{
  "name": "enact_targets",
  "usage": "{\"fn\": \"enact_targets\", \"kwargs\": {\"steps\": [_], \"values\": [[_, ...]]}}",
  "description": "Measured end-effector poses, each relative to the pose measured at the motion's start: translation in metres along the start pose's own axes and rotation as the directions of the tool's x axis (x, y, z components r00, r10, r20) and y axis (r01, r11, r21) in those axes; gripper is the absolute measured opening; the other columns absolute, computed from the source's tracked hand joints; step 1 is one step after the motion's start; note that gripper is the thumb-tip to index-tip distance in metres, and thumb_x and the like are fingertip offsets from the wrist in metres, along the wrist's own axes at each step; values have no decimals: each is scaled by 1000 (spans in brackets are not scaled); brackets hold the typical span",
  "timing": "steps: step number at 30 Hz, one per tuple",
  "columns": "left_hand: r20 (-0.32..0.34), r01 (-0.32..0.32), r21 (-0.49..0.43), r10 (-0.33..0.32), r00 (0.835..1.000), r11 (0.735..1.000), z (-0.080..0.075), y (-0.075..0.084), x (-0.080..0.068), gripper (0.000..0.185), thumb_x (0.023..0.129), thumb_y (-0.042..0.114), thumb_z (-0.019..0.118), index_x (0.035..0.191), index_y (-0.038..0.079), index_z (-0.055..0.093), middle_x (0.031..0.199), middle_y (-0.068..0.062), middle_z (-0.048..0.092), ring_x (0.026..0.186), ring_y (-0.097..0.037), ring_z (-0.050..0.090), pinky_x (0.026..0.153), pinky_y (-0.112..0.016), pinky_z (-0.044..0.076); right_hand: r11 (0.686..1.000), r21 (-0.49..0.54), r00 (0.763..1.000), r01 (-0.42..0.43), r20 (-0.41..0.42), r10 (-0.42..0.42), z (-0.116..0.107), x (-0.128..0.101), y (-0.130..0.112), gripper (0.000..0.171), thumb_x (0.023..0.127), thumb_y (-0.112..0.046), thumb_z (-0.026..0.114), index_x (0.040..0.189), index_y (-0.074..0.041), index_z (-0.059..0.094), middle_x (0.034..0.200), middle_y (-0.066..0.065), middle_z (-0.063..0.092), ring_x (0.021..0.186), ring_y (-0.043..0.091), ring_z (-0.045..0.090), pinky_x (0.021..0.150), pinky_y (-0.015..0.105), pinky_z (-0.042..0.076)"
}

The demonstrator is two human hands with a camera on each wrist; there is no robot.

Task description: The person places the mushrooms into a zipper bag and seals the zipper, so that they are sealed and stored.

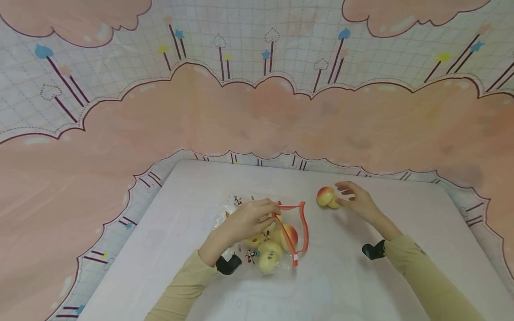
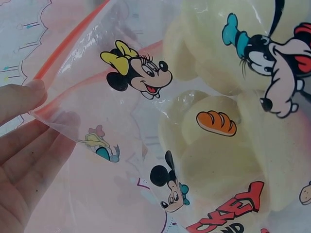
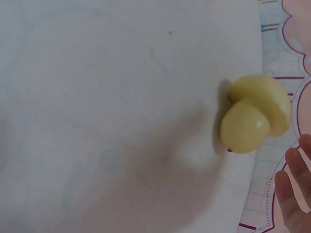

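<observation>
Head view: your left hand (image 1: 249,219) pinches the zip bag (image 1: 265,232) by its red rim, lifting the mouth so it stays open; your right hand (image 1: 357,200), fingers relaxed and open, touches the toy mushroom (image 1: 327,197) on the surface (image 1: 401,214), beside the bag
Left wrist view: fingers (image 2: 22,97) grip the rim; pale toys show through the film
Right wrist view: mushroom lies on its side; fingertips (image 3: 294,194) just beside it, not closed

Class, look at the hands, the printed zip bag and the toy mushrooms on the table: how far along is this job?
Done: several mushrooms in the bag already lie inside the zip bag. In hand: the left hand pinches the bag's red-edged mouth, which gapes open; the right hand is at the loose mushroom on the table, not clearly gripping it. Left: that mushroom is still outside, and the bag is unsealed.
</observation>
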State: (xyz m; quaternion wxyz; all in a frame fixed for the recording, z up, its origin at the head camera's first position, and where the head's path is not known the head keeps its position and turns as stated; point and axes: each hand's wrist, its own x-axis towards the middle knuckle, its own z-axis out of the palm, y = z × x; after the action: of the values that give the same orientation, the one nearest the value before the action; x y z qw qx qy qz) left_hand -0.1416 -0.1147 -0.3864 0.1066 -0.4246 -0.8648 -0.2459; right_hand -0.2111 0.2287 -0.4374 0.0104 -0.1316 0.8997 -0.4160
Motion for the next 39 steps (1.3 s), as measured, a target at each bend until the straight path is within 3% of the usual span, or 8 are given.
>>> {"fn": "enact_targets", "kwargs": {"steps": [19,32,39], "values": [[-8,2,-4,-2,1000,1000,0,1,-1,15,88,11,69,103,10,70,107,-2,71,94,-12,69,81,-20,57,996,74,999,-38,-13,40,24,7,34,55,88,-8,66,136,6,40,126,35,51,114,50,53,97,58,47],[-31,-15,4,15,999,1000,-2,2,-1,15,86,10,70,102,10,69,102,0,70,87,-10,69,77,-18,56,987,61,989,-145,-2,146,36,10,34,58,86,-3,64,137,6,38,131,34,48,113,47,52,99,55,45],[-15,-7,5,7,1000,1000,-2,2,-1,14,89,13,68,103,10,69,104,-1,71,91,-11,69,79,-18,56,991,56,992,-124,-24,126,38,11,35,54,85,0,64,133,9,42,130,33,49,112,46,54,98,55,47]]}}
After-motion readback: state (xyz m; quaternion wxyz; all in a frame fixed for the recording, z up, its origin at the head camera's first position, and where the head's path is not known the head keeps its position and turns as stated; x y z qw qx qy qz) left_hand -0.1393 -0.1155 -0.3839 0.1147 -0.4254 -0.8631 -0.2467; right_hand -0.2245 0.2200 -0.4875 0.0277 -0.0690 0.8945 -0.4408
